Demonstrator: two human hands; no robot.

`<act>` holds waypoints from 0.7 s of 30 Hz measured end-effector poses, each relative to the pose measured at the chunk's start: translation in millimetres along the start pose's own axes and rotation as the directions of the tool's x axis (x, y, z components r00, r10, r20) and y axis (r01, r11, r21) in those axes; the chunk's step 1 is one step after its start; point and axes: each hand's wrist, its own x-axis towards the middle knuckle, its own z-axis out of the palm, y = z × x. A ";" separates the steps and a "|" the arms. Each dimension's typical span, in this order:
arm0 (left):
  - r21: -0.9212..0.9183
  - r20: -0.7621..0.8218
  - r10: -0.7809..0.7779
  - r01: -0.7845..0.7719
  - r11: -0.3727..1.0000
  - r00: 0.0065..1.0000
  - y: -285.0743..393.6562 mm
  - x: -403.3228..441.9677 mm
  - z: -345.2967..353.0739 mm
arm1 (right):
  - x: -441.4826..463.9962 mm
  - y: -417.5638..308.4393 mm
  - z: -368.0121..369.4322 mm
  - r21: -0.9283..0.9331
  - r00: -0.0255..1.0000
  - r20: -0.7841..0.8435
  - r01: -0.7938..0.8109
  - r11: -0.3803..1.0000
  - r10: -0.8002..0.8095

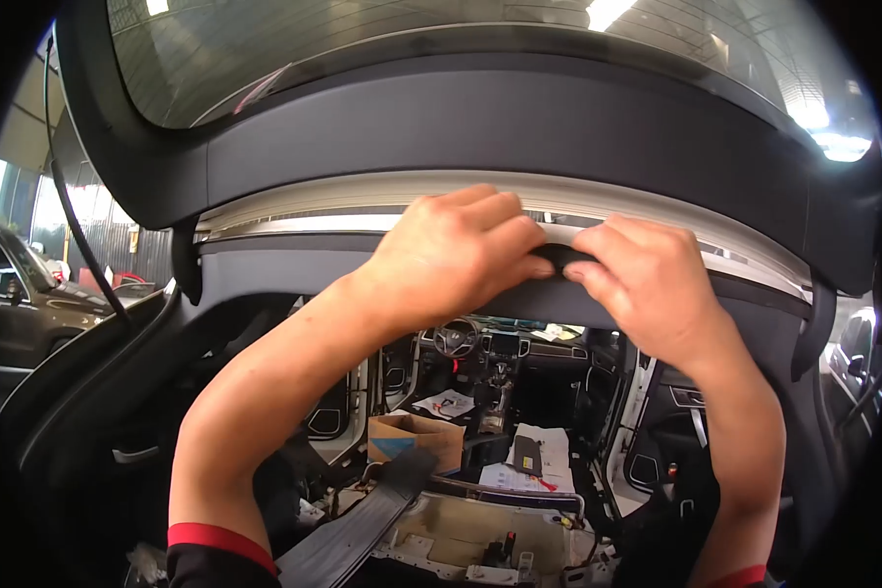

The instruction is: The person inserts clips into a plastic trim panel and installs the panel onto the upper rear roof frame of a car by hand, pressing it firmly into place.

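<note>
Both my hands are raised to the rear upper edge of a car's roof opening. My left hand (456, 245) is closed, its thumb and fingers pinching a black weatherstrip (560, 257) along that edge. Close beside it, my right hand (645, 279) pinches the same weatherstrip, fingers over the top and thumb below. A short stretch of the strip shows between the two thumbs. Just under it runs the grey headliner edge (294, 269). Above my hands is the light metal roof edge (363, 196), below the raised tailgate's dark trim panel (500, 122).
The stripped car interior lies below, with a cardboard box (416, 441), a long grey panel (358, 529), papers (549, 446) and a steering wheel (456, 339) farther in. Black tailgate struts (184, 265) flank the opening. Another car (29, 304) stands at left.
</note>
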 end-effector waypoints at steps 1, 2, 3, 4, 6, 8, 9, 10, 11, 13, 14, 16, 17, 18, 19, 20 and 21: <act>-0.124 0.015 -0.077 0.078 0.989 0.997 -1.7 -1.8 -4.7 | -0.6 -0.1 2.0 -0.088 0.999 -0.028 0.040 0.995 -0.043; -0.164 0.029 -0.127 0.130 0.978 0.991 -1.9 -6.1 -12.3 | -1.1 -0.5 2.7 -0.091 0.999 -0.029 0.035 0.995 -0.038; -0.181 0.055 -0.186 0.193 0.964 0.981 -3.7 -10.0 -17.9 | -1.4 -1.0 3.7 -0.107 0.997 -0.051 0.047 0.993 -0.053; -0.197 0.082 -0.244 0.256 0.946 0.966 -4.8 -12.6 -20.2 | -1.6 -2.7 5.3 -0.123 0.995 -0.071 0.057 0.991 -0.066; -0.149 0.074 -0.216 0.224 0.963 0.974 -5.5 -15.3 -17.8 | 5.4 -11.5 8.5 -0.092 0.991 -0.107 0.071 0.993 -0.081; -0.095 0.074 -0.178 0.184 0.978 0.981 -10.7 -14.8 -13.8 | 14.6 -16.4 13.6 -0.059 0.984 -0.156 0.081 0.995 -0.089; -0.080 0.011 -0.192 0.192 0.978 0.981 -15.2 -15.3 -8.9 | 20.0 -17.3 16.7 -0.039 0.993 -0.094 0.070 0.997 -0.074; -0.078 0.016 -0.195 0.195 0.978 0.981 -16.5 -16.1 -10.6 | 24.7 -17.1 18.7 -0.018 0.998 -0.031 0.060 0.998 -0.061; -0.089 0.034 -0.214 0.217 0.972 0.976 -17.0 -16.3 -11.8 | 27.4 -16.8 16.2 0.016 0.999 0.019 0.033 0.999 -0.033; -0.136 0.074 -0.240 0.248 0.959 0.968 -11.5 -15.1 -19.9 | 24.6 -18.6 22.1 -0.086 0.994 -0.045 0.092 0.992 -0.096; -0.179 0.120 -0.267 0.285 0.942 0.956 -9.1 -13.9 -21.7 | 22.4 -18.6 25.3 -0.186 0.981 -0.099 0.146 0.972 -0.166; -0.259 0.153 -0.272 0.304 0.917 0.950 -11.0 -11.7 -22.8 | 20.6 -17.7 30.2 -0.202 0.978 -0.136 0.130 0.971 -0.159; -0.328 0.187 -0.284 0.332 0.885 0.940 -12.6 -11.8 -23.4 | 20.7 -18.1 32.4 -0.210 0.972 -0.174 0.123 0.970 -0.161; -0.327 0.188 -0.287 0.336 0.883 0.939 -14.4 -11.9 -23.4 | 21.4 -18.1 33.6 -0.206 0.972 -0.172 0.125 0.970 -0.161; -0.328 0.204 -0.246 0.303 0.895 0.948 -16.3 -10.5 -23.0 | 22.5 -17.1 33.8 -0.176 0.967 -0.194 0.129 0.976 -0.163; -0.329 0.220 -0.203 0.268 0.905 0.954 -16.0 -7.8 -23.5 | 23.1 -16.2 33.4 -0.146 0.963 -0.217 0.132 0.981 -0.162; -0.371 0.292 -0.325 0.420 0.828 0.900 -13.2 -4.6 -25.7 | 22.3 -15.9 31.6 -0.126 0.971 -0.194 0.115 0.985 -0.139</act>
